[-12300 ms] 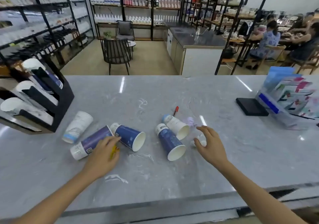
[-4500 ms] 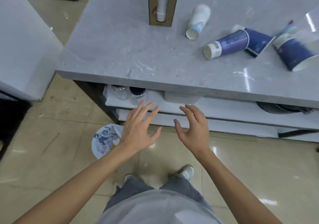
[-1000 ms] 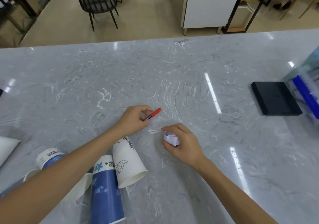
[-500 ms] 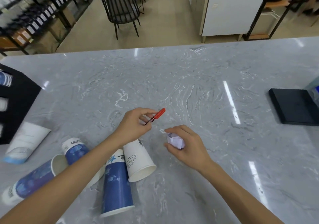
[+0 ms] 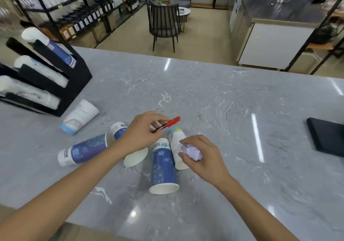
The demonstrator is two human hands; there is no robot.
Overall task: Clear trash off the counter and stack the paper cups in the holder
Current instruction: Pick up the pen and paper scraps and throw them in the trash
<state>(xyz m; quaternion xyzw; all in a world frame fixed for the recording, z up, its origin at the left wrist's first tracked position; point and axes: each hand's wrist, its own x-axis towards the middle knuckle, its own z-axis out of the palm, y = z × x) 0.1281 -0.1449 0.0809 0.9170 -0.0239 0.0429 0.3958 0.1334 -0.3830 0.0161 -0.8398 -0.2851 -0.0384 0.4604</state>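
Both hands have lifted off the counter [image 5: 204, 95] and drawn back toward the body since half a second ago, each carrying its piece of trash over the fallen cups. A second ago the red pen [image 5: 166, 124] was just being pinched up off the stone; now the left hand [image 5: 142, 135] holds it clear of the surface, thumb and fingertips closed on its dark end, the red cap pointing away to the right. The right hand [image 5: 202, 157] is curled shut around the crumpled paper [image 5: 191, 152], which shows pale lilac between thumb and fingers.

That leaves no loose trash that I can see on the counter, so the clearing half looks nearly done, short of dropping these two pieces in a bin, which is out of view now.

The cups are untouched. Five lie on their sides near the hands: a white cup [image 5: 80, 117] just beside the holder [image 5: 74, 84], a long blue cup [image 5: 83, 150] with a second blue cup [image 5: 119, 132] nosing into its mouth and partly hidden by the left wrist, a third blue cup [image 5: 163, 166] with its mouth toward the body, and a white printed cup [image 5: 176, 147] touching its right side under the right hand. The holder stands at the left with stacks already in its three slots.

A black pad [image 5: 327, 138] lies well apart at the right edge.
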